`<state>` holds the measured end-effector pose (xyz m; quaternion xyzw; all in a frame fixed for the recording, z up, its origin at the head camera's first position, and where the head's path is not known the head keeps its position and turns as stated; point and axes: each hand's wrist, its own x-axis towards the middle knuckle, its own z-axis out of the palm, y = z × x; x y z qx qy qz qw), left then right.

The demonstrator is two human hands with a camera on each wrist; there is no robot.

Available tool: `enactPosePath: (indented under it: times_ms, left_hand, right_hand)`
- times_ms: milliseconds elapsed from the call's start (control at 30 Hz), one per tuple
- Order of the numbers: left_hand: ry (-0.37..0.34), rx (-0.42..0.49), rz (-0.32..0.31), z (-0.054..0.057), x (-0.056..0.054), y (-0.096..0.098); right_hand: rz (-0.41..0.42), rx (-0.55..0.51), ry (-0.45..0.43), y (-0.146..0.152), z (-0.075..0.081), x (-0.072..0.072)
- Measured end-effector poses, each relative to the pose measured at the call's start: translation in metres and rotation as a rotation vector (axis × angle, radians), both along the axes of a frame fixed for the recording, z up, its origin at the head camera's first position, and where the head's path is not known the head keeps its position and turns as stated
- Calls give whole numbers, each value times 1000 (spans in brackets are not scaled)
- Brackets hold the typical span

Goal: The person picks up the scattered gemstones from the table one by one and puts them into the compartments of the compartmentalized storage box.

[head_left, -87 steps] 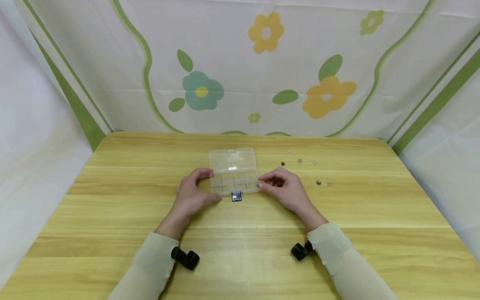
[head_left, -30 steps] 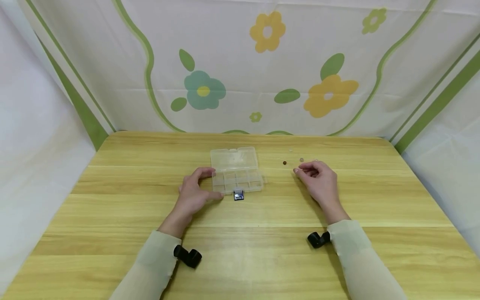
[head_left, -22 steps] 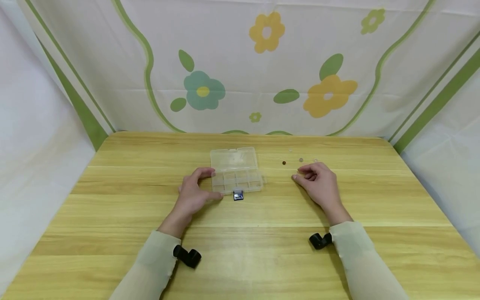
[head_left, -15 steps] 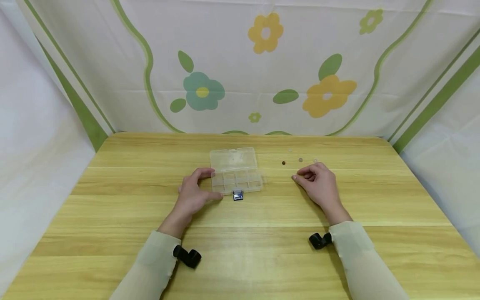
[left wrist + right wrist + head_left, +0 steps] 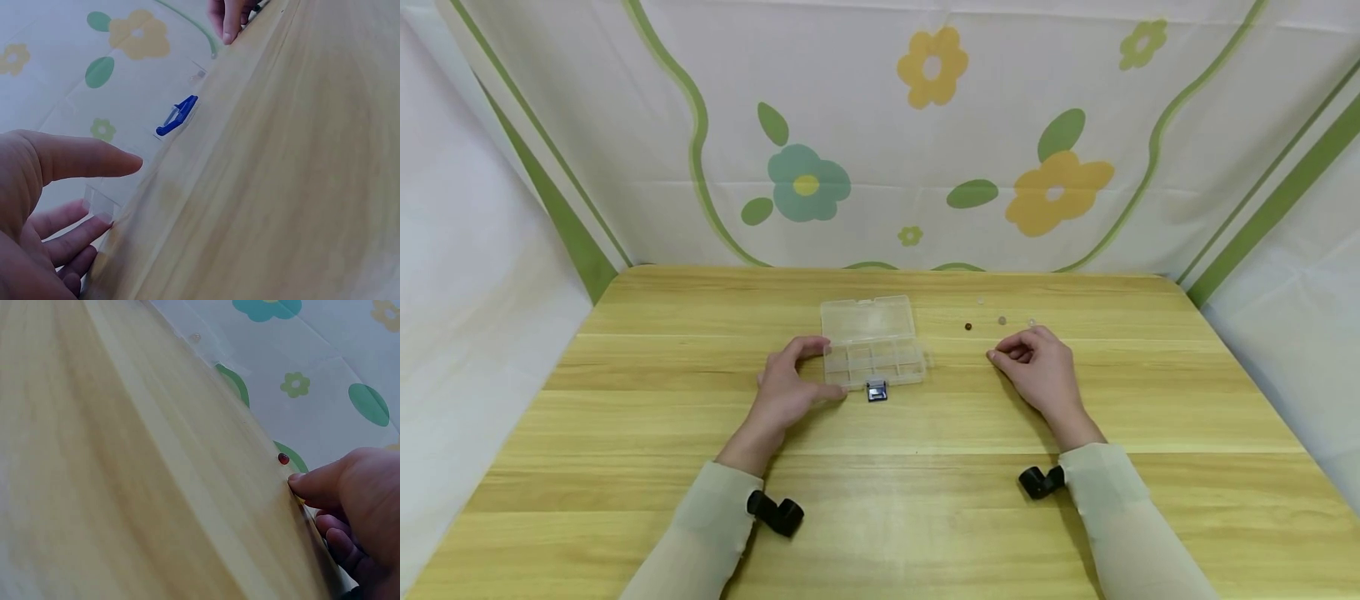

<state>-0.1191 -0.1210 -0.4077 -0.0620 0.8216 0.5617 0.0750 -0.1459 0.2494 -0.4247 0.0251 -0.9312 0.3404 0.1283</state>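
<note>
Left hand [image 5: 786, 387] grips clear box [image 5: 869, 320] — right hand [image 5: 1037, 367] curled.

flower-print cloth booth [image 5: 865, 108] around wooden table [image 5: 910, 517]

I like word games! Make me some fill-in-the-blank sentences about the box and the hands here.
1. The clear plastic box has its lid swung back, so it is ____, not closed.
2. The latch at the front of the box is coloured ____.
3. The hand at the box is the person's ____ one.
4. The tiny round piece near the right hand is ____.

Missing words: open; blue; left; red.
</note>
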Motion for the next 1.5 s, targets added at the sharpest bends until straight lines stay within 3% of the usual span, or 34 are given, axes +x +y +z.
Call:
enactPosePath:
  times_ms: [1500]
  left_hand:
    - [11, -1, 43, 3, 3, 3]
  right_hand:
    - [-9, -49, -28, -11, 11, -4]
